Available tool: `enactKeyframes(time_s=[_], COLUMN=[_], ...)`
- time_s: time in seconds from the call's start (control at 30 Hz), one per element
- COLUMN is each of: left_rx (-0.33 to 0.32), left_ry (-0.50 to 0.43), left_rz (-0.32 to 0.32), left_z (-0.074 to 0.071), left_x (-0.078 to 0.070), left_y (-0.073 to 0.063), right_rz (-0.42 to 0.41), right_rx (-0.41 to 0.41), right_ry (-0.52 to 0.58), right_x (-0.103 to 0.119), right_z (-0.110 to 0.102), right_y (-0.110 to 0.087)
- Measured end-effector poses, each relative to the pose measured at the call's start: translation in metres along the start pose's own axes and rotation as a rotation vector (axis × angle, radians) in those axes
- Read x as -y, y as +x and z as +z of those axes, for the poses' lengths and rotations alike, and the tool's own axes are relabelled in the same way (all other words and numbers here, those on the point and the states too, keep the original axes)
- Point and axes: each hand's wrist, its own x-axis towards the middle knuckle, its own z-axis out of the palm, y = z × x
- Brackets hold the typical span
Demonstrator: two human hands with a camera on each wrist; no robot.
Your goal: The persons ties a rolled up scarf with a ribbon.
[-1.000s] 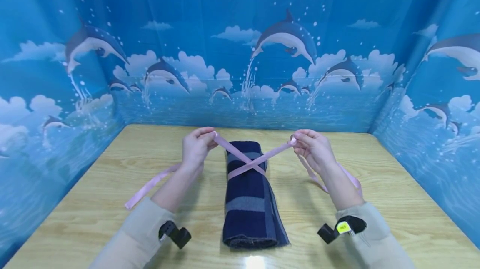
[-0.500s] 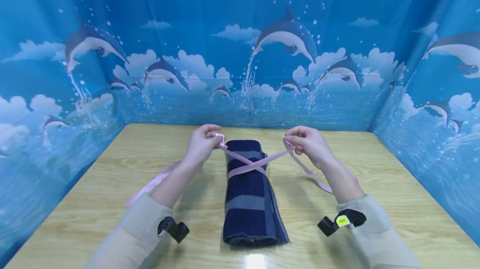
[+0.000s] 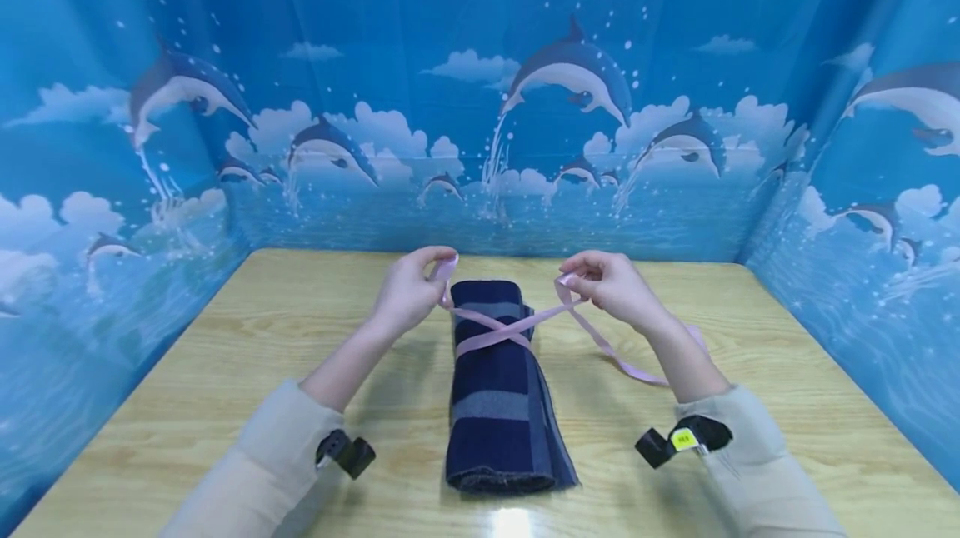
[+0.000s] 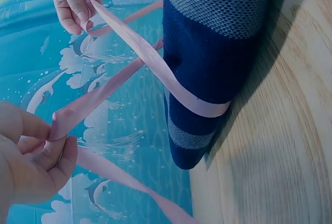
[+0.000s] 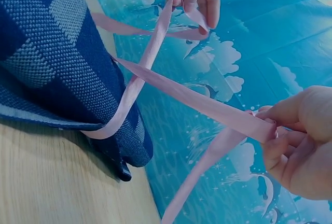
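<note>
A rolled dark-blue scarf with grey-blue stripes [image 3: 491, 380] lies lengthwise on the table. Round it passes a pink ribbon [image 3: 487, 342], whose two ends cross over the top of the roll. My left hand [image 3: 411, 292] pinches one end between thumb and fingers, above the far left side of the roll. On the far right, my right hand [image 3: 613, 286] pinches the other end, which forms a small loop at the fingertips. From the right hand a loose tail hangs to the table. In the left wrist view, a tail of ribbon [image 4: 124, 180] trails below the left hand.
The wooden table [image 3: 247, 338] is ringed by a blue curtain [image 3: 480, 213] printed with dolphins. Black cameras are strapped to both sleeves, the left camera [image 3: 348, 455] and the right camera [image 3: 660, 445] hanging just over the table.
Both hands have come somewhat closer together, and the ribbon ends between them have gone slacker and lower. The ribbon tail left of the left arm has gone out of sight. The scarf stays put.
</note>
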Motion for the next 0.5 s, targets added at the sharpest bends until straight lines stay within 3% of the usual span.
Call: enactKeyframes(time_s=[0.3,0.4,0.5], left_rx=[0.05,0.057,0.07], left_ry=[0.138,0.153,0.12], left_rz=[0.118,0.172,0.176], left_z=[0.0037,0.0055,0.0069], left_x=[-0.0017,-0.0014,-0.0015], left_y=[0.0003,0.0001,-0.0004], right_rz=[-0.115,-0.152,-0.179], right_rx=[-0.023,-0.02,-0.018], right_ry=[-0.155,-0.167,-0.164], right_x=[0.0032,0.0039,0.0043], right_z=[0.0034,0.0044,0.0056], right_y=[0.0,-0.001,-0.0011])
